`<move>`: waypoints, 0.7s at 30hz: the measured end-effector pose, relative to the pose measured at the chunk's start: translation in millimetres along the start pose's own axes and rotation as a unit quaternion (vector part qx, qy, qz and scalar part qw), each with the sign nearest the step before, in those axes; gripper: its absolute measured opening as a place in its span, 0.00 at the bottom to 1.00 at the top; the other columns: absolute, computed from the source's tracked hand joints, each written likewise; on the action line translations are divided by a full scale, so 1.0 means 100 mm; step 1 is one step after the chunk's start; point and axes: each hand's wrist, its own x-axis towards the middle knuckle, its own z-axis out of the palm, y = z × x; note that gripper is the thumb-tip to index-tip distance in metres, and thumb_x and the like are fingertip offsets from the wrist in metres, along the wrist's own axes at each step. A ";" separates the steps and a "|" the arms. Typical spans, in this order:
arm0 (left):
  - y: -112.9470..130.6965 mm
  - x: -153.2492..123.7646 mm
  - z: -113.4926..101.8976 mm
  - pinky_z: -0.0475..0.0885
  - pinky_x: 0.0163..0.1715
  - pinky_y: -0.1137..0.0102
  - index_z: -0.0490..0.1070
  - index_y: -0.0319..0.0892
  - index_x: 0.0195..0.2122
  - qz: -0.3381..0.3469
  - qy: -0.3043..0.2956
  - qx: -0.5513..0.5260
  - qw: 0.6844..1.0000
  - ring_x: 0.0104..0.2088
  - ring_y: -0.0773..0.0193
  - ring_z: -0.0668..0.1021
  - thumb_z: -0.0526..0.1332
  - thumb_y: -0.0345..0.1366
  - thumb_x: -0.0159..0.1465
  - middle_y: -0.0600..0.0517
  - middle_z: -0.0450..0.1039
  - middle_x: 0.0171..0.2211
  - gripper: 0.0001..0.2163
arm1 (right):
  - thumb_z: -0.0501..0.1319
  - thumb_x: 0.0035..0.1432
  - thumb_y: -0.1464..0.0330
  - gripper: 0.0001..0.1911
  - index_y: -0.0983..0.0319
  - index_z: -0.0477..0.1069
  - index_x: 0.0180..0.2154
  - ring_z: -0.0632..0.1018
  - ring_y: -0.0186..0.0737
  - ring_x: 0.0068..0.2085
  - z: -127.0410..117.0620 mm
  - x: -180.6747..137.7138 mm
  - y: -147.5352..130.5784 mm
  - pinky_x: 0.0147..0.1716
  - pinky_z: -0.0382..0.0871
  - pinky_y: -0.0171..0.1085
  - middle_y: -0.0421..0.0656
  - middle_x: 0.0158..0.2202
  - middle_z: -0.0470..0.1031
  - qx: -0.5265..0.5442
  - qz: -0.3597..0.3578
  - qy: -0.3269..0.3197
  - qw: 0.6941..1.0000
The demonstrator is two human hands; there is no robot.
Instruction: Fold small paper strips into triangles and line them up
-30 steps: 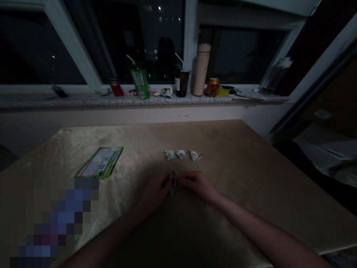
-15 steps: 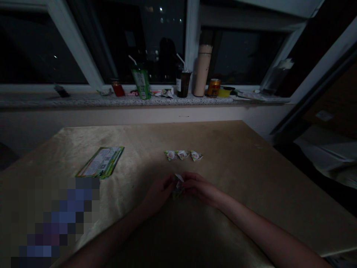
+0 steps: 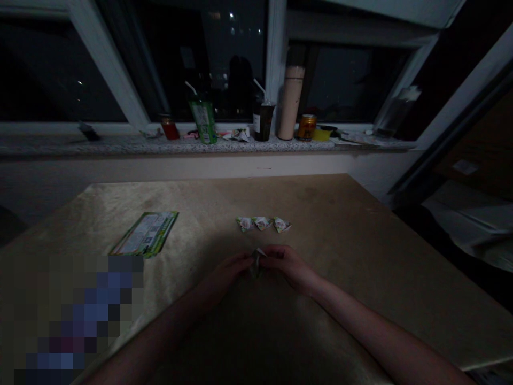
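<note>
Between my two hands, just above the middle of the table, is a small folded paper piece (image 3: 257, 258), pale with some green. My left hand (image 3: 232, 267) pinches its left side, and my right hand (image 3: 288, 266) pinches its right side. The fingers partly cover it, and the dim light hides its exact shape. Beyond the hands, three small triangular folded paper pieces (image 3: 262, 223) lie side by side in a row, white with green and coloured print.
A flat green printed packet (image 3: 148, 233) lies at the left of the cloth-covered table (image 3: 340, 224). A blurred-out patch covers the lower left. On the windowsill (image 3: 136, 146) stand a green drink pouch (image 3: 203, 120), a dark cup (image 3: 263, 122), a pink flask (image 3: 291, 104) and a can (image 3: 307, 127).
The paper piece has turned between my fingers and shows a different side. My left hand has flattened slightly, and my right hand has shifted a little. The row of triangles has stayed put.
</note>
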 end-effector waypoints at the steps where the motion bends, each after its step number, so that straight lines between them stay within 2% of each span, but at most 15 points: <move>1: -0.01 0.01 -0.01 0.67 0.43 0.66 0.72 0.42 0.38 -0.007 -0.008 -0.026 1.000 0.39 0.58 0.74 0.57 0.43 0.62 0.51 0.74 0.36 0.11 | 0.68 0.46 0.62 0.14 0.64 0.72 0.33 0.72 0.32 0.29 0.01 0.00 0.00 0.30 0.64 0.32 0.40 0.30 0.74 -0.011 -0.012 0.008 1.000; 4: -0.02 0.02 -0.03 0.67 0.43 0.66 0.73 0.40 0.36 -0.015 -0.009 -0.049 0.999 0.39 0.57 0.74 0.57 0.44 0.62 0.50 0.74 0.36 0.12 | 0.68 0.44 0.66 0.14 0.61 0.68 0.33 0.71 0.33 0.30 0.05 -0.01 0.00 0.30 0.65 0.32 0.38 0.29 0.71 -0.100 -0.116 0.079 0.985; 7: 0.00 0.02 -0.02 0.66 0.42 0.67 0.74 0.40 0.35 -0.002 -0.009 -0.062 0.998 0.38 0.58 0.74 0.58 0.44 0.61 0.51 0.74 0.34 0.12 | 0.66 0.47 0.69 0.07 0.60 0.68 0.30 0.69 0.35 0.31 0.07 -0.06 -0.01 0.30 0.65 0.33 0.39 0.29 0.68 -0.242 -0.284 0.144 0.916; 10: 0.00 0.01 0.00 0.66 0.41 0.69 0.74 0.42 0.36 -0.008 -0.025 -0.096 0.995 0.37 0.61 0.74 0.58 0.43 0.63 0.53 0.74 0.34 0.11 | 0.65 0.52 0.69 0.03 0.60 0.74 0.31 0.71 0.37 0.34 0.06 -0.11 -0.02 0.32 0.66 0.35 0.42 0.31 0.68 -0.325 -0.381 0.129 0.856; 13: -0.03 0.01 0.01 0.66 0.42 0.68 0.74 0.42 0.38 -0.023 -0.043 -0.147 0.988 0.39 0.61 0.75 0.59 0.42 0.63 0.52 0.75 0.37 0.10 | 0.65 0.53 0.67 0.07 0.58 0.76 0.36 0.72 0.38 0.35 0.04 -0.12 -0.03 0.32 0.68 0.36 0.43 0.32 0.70 -0.347 -0.397 0.123 0.841; 17: -0.07 0.03 -0.01 0.66 0.44 0.68 0.75 0.40 0.39 -0.020 -0.051 -0.177 0.983 0.41 0.60 0.74 0.61 0.41 0.61 0.48 0.75 0.39 0.11 | 0.66 0.53 0.67 0.08 0.57 0.77 0.38 0.73 0.39 0.38 0.02 -0.10 -0.03 0.37 0.69 0.39 0.44 0.36 0.72 -0.335 -0.390 0.144 0.846; 21: -0.06 0.03 0.00 0.66 0.44 0.67 0.75 0.38 0.39 -0.037 -0.041 -0.182 0.982 0.40 0.58 0.75 0.66 0.43 0.57 0.46 0.75 0.38 0.14 | 0.66 0.53 0.66 0.10 0.55 0.77 0.40 0.74 0.41 0.42 0.02 -0.10 -0.05 0.40 0.70 0.41 0.45 0.39 0.73 -0.342 -0.385 0.127 0.848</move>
